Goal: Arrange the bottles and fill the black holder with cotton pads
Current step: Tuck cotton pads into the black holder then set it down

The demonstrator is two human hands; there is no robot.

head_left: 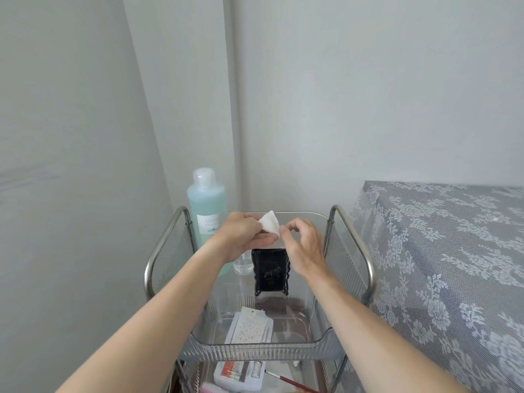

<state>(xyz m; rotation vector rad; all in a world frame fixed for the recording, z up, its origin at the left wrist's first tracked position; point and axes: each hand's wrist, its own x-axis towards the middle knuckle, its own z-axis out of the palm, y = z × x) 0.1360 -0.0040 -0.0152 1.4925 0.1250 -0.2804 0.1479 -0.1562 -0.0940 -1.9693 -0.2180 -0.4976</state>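
My left hand (245, 236) holds a small stack of white cotton pads (270, 224) above the cart's top tray. My right hand (302, 245) pinches the right edge of the same pads with thumb and forefinger. Directly below both hands stands the black ornate holder (270, 272), upright on little feet. A tall bottle of blue-green liquid (207, 205) with a clear cap stands at the tray's back left. A small clear bottle (243, 266) sits between it and the holder, mostly hidden by my left wrist.
The clear plastic tray (255, 350) sits in a metal-framed cart (351, 236) against a white wall corner. A sticker sheet packet (251, 326) lies at the tray's front. A lower shelf holds a box and a red brush (289, 381). A lace-covered surface (453, 265) stands to the right.
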